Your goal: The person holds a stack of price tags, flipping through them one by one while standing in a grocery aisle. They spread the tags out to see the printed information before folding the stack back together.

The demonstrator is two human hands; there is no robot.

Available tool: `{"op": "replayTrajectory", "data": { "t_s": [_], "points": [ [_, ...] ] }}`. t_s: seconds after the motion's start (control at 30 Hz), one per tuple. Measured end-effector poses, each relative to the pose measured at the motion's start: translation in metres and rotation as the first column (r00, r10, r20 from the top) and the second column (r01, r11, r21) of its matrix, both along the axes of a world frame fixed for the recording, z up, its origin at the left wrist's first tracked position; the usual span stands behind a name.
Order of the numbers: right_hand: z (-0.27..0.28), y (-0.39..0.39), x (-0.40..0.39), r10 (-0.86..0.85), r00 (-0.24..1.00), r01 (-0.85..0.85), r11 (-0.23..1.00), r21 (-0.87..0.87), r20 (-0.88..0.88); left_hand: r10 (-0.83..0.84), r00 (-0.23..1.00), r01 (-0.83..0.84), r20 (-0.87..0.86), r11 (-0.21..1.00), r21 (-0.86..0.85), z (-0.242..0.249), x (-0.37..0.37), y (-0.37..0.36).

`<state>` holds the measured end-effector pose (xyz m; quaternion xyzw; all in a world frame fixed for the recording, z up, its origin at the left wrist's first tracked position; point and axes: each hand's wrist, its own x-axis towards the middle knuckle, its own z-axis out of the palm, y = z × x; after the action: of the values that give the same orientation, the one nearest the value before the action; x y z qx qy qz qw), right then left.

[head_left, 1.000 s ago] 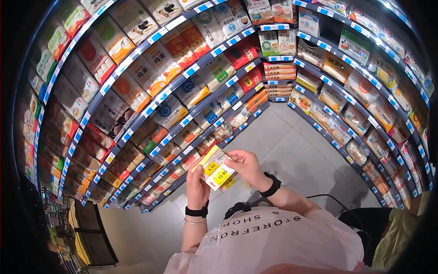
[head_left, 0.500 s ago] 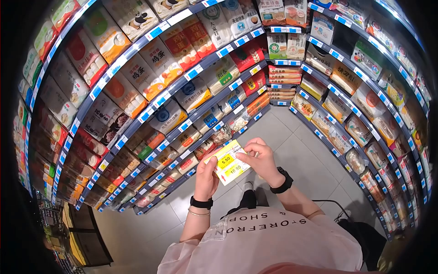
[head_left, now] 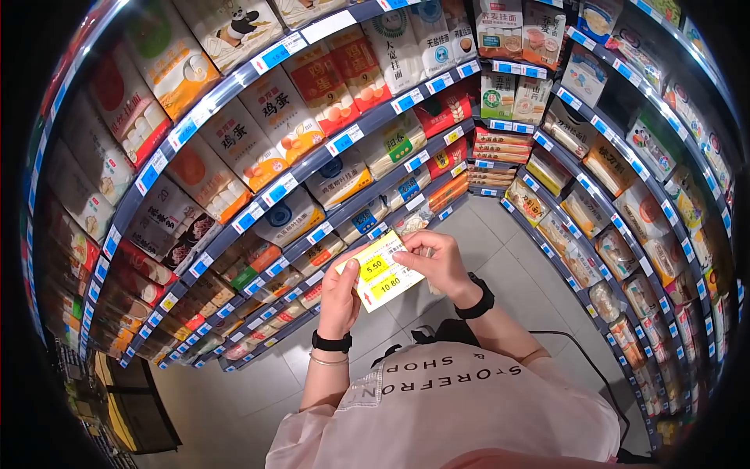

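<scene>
A sheet of yellow and white price tags, printed 5.50 and 10.80, is held in front of my chest. My left hand grips its lower left edge. My right hand pinches its upper right corner with thumb and forefinger. Both wrists carry black bands. The sheet hovers just in front of the lower rails of the left shelving, apart from them.
Shelves of packaged noodles and flour run along the left, with blue and white price labels on the rails. More stocked shelves curve along the right. Grey tiled floor lies between them. A dark cart stands at lower left.
The view has tilted and drawn nearer the left shelves. Both hands kept the tag sheet, which now sits flatter and a little higher.
</scene>
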<state>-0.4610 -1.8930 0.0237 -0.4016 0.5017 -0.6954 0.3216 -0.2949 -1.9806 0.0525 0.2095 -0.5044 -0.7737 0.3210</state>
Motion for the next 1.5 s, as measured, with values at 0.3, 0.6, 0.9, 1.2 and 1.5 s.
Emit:
{"op": "replayTrajectory", "data": {
  "t_s": [0.3, 0.6, 0.9, 1.2, 1.5],
  "points": [
    [0.005, -0.034, -0.048, 0.092, 0.989, -0.090, 0.996, -0.020, 0.118, 0.055, 0.997, -0.050, -0.045, 0.993, 0.108, 0.013, -0.044, -0.010],
    [0.021, -0.040, -0.099, 0.179, 0.957, -0.191, 0.981, 0.031, 0.227, 0.068, 0.994, -0.036, -0.082, 0.941, 0.335, 0.022, -0.092, -0.015],
    [0.018, -0.040, -0.111, 0.102, 0.960, -0.127, 0.989, 0.081, 0.262, 0.041, 0.998, -0.030, -0.038, 0.967, 0.251, 0.023, -0.113, -0.016],
    [0.025, -0.043, -0.100, 0.108, 0.959, -0.123, 0.991, 0.044, 0.261, -0.011, 0.995, 0.040, -0.104, 0.960, 0.278, 0.031, -0.103, -0.026],
    [0.027, -0.045, -0.092, 0.105, 0.973, -0.105, 0.994, -0.007, 0.204, -0.030, 0.992, 0.064, -0.123, 0.958, 0.279, 0.032, -0.094, -0.031]
  ]
}}
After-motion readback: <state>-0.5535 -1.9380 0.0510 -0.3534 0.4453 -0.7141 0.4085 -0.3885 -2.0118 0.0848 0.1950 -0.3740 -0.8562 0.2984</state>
